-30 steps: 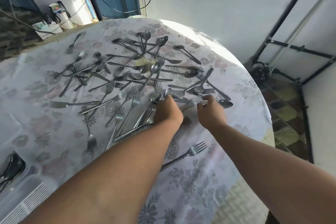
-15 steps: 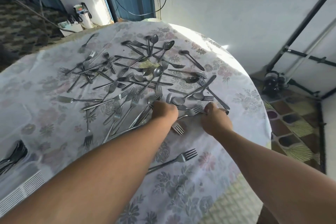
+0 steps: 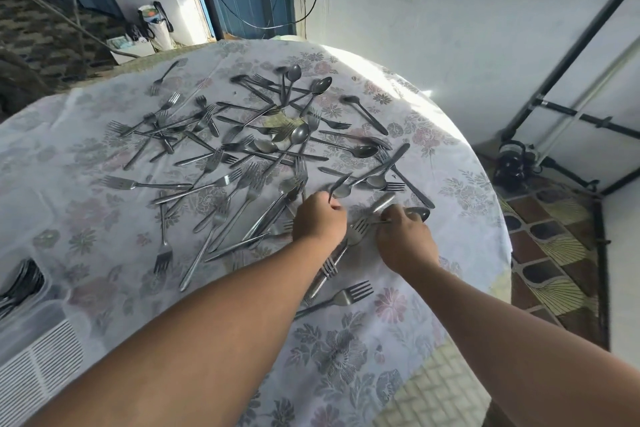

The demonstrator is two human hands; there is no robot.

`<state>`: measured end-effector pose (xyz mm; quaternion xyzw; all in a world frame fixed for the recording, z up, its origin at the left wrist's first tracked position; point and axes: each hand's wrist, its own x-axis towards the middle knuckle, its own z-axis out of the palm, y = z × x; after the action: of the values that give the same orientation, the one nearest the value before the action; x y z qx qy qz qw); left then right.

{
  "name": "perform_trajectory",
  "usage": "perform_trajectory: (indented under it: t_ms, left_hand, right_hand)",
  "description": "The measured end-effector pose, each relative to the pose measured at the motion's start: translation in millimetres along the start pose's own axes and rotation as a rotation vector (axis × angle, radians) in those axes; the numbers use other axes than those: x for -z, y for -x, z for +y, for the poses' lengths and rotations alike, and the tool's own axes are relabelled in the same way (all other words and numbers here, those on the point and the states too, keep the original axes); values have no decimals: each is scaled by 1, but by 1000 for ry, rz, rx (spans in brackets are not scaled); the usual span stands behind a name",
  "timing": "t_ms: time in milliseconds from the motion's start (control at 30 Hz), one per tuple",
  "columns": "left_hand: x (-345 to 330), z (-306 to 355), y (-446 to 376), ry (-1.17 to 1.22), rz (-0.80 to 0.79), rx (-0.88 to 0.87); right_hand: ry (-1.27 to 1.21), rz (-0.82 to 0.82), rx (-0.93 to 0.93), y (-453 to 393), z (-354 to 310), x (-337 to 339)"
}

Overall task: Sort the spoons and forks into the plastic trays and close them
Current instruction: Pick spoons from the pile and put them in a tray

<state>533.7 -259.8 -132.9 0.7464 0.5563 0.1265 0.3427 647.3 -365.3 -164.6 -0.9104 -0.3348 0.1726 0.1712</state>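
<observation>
steel spoons and forks [image 3: 242, 156] lie scattered and crossed over the middle of the round table, from about nine o'clock round to two o'clock of the hands. the left hand [image 3: 320, 218] is curled shut on the handle of a spoon [image 3: 341, 188] whose bowl lies just beyond the knuckles at twelve o'clock. the right hand [image 3: 405, 239], just beside it at three o'clock, pinches the thin handle of another spoon [image 3: 417, 214], its bowl sticking out past the fingers at one o'clock. a fork [image 3: 356, 230] rests between the two hands, and another fork [image 3: 341, 296] lies alone at six o'clock. a clear plastic tray [image 3: 20, 291] holding dark cutlery sits at the table's edge at eight o'clock. a floral tablecloth [image 3: 346, 357] covers the table.
</observation>
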Motion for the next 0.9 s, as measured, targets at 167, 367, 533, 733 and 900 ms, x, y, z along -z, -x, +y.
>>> perform_trajectory:
  t_ms: [167,367,533,733,900]
  left_hand:
    - [-5,-5,1,-102,-30,-66]
    - [-12,-3,-3,-143,-100,-115]
    - [-22,-12,-3,-143,-84,-126]
    - [0,-7,-16,17,238,-26]
    - [-8,-2,-31,68,91,111]
  right_hand:
    - [2,50,63,4,4,-3]
    - [-103,92,-61,10,1,-8]
    - [-213,110,-129,10,-4,-5]
    - [-246,63,-253,8,-5,5]
    - [-110,50,-211,10,-7,3]
